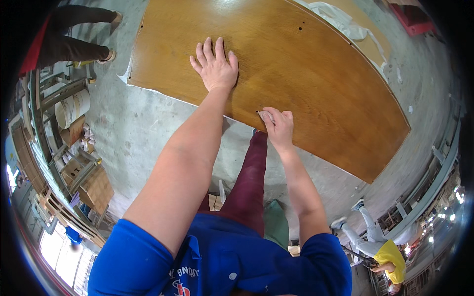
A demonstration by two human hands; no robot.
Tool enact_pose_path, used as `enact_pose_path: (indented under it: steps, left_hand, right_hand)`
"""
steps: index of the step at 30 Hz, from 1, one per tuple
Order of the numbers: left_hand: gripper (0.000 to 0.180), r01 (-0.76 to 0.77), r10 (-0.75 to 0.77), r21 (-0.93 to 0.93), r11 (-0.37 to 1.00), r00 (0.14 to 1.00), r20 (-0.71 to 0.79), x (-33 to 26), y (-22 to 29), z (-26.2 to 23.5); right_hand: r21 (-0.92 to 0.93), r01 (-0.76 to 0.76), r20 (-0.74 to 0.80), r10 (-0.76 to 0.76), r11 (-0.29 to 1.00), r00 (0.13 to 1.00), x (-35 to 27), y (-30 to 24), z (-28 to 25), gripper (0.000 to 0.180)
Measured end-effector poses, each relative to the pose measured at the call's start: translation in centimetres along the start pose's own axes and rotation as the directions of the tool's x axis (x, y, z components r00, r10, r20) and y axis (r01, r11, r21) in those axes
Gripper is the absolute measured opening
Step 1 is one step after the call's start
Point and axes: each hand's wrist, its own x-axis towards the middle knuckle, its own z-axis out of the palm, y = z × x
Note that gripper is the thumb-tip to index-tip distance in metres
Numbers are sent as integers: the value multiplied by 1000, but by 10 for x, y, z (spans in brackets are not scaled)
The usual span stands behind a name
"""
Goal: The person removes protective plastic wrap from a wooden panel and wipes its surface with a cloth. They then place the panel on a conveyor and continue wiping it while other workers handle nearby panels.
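Observation:
A large brown varnished wood panel (316, 93) with a curved far right edge lies in front of me, with small dark holes near its edges. My left hand (216, 66) rests flat on its surface, fingers spread. Close to the panel's near edge, beside a dark hole, my right hand (279, 126) is closed in a pinch. A small pale scrap (267, 117) shows between its fingertips; its kind is too small to make out.
White sheeting (340, 22) lies beyond the panel. Shelving with a white bucket (73, 107) and cardboard boxes (94, 187) lines the left. A person in dark trousers (74, 47) stands far left; another in a yellow shirt (391, 261) is at lower right. Grey concrete floor (143, 128) surrounds the panel.

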Motion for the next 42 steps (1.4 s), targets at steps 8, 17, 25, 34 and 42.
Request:
enact_pose_path:
  steps: [8,17,25,34,42]
  left_hand:
    - [48,-2,2,-19,1000,1000,-13,1,-1,3]
    - [48,3,-4,-17,1000,1000,-7,1,-3,1]
    - [49,8,-7,-16,1000,1000,14,2,-2,-1]
    - [49,18,-18,7,1000,999,40,3,1,-2]
    - [49,21,-23,32,999,998,64,5,3,-4]
  right_hand:
    - [-45,24,-3,-24,999,1000,1,2,5,13]
    - [-66,34,17,-33,997,999,0,2,6,15]
    - [-78,-3,35,6,997,999,5,2,5,16]
    - [-114,-7,-78,-2,994,997,40,15,-2,13]
    - [-114,-97,-228,69,989,971,94,39,-11,13]
